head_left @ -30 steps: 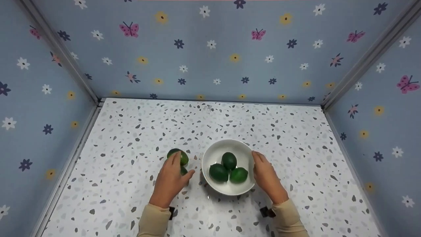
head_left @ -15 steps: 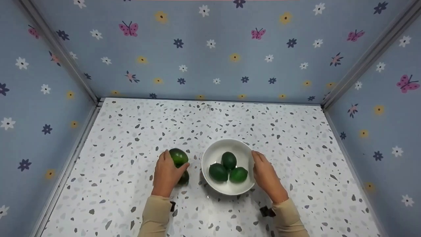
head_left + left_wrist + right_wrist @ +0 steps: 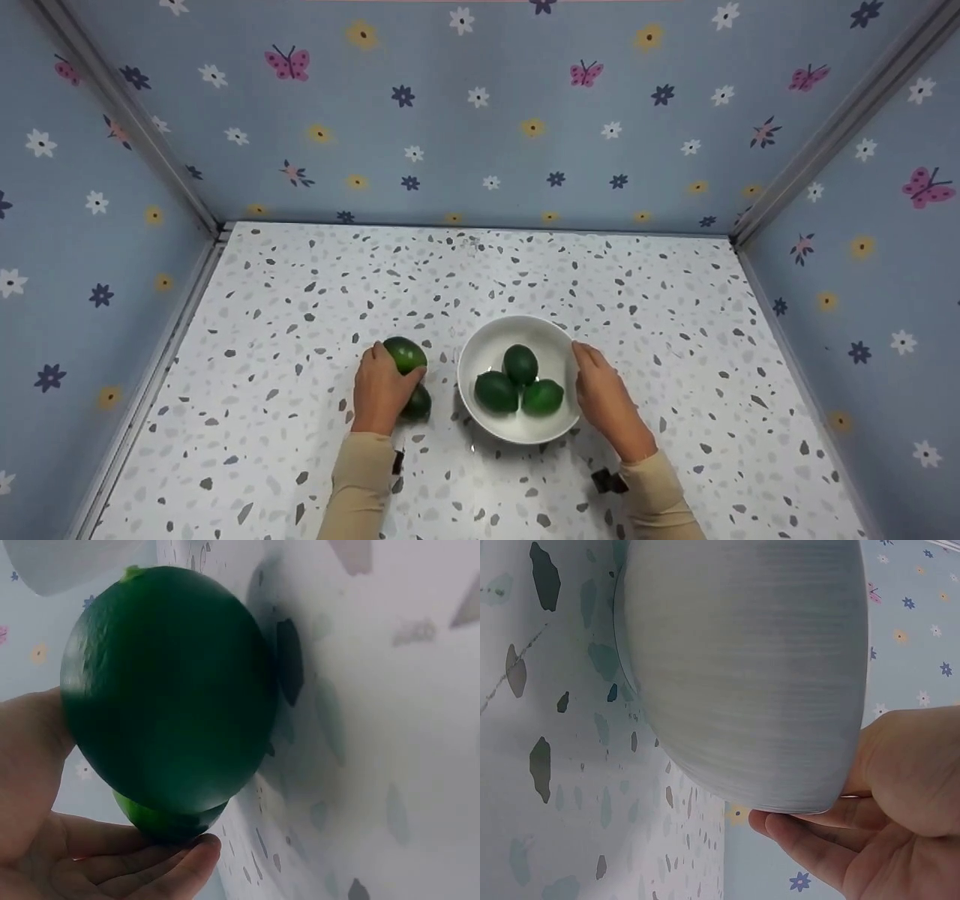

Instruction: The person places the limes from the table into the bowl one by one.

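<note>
With fingers and thumb, my left hand (image 3: 379,390) grips a glossy green lime (image 3: 406,354) on the table, left of the bowl. A darker lime (image 3: 417,405) lies just nearer, beside the thumb; in the left wrist view this near lime (image 3: 169,690) hides much of the held one (image 3: 169,825). The white bowl (image 3: 480,341) stands upright with three limes (image 3: 497,392) inside. My right hand (image 3: 609,401) holds the bowl's right rim. Its fingers (image 3: 810,844) touch the bowl's outer wall in the right wrist view, the thumb partly hidden behind the rim.
The speckled white table (image 3: 315,292) is bounded by a blue flowered back wall (image 3: 480,120) and similar side panels (image 3: 60,247). Metal strips run along the corners. Speckled tabletop shows behind the bowl and to both sides.
My left hand has moved slightly back and left from above the two limes, and its fingers have closed round the farther one. The right hand and the bowl stay in place.
</note>
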A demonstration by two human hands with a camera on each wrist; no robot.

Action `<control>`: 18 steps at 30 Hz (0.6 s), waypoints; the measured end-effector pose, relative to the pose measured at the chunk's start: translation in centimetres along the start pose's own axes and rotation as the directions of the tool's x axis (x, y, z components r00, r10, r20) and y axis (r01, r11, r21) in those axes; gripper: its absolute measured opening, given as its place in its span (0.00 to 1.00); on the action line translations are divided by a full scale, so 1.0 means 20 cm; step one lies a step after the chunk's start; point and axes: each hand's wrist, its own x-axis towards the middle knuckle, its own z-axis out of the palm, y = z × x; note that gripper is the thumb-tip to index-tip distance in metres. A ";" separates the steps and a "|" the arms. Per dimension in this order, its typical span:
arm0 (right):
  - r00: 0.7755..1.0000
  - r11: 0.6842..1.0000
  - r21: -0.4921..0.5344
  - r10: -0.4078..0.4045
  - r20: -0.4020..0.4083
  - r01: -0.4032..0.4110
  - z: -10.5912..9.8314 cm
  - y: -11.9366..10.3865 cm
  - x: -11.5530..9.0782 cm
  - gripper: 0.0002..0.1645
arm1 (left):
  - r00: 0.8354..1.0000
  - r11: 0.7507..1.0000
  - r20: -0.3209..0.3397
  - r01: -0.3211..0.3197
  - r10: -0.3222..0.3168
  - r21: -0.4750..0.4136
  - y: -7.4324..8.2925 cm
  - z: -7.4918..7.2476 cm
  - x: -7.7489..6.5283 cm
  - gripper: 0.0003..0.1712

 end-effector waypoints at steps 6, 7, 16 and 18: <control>0.999 0.999 -0.023 -0.041 -0.030 0.040 0.01 -0.01 -0.01 0.29 | 0.998 0.999 -0.052 -0.026 0.024 -0.033 0.00 -0.01 0.00 0.50; 0.998 0.999 -0.027 -0.044 -0.033 0.044 0.01 -0.01 -0.01 0.28 | 0.998 0.999 -0.061 -0.032 0.030 -0.039 0.00 -0.02 -0.01 0.50; 0.999 0.999 -0.021 -0.032 -0.034 0.031 0.00 0.00 0.00 0.28 | 0.992 0.993 -0.090 -0.099 0.093 -0.061 0.08 -0.10 -0.06 0.52; 0.999 1.000 -0.018 -0.026 -0.030 0.026 0.00 0.00 0.00 0.28 | 0.989 0.991 -0.096 -0.120 0.114 -0.066 0.10 -0.13 -0.08 0.52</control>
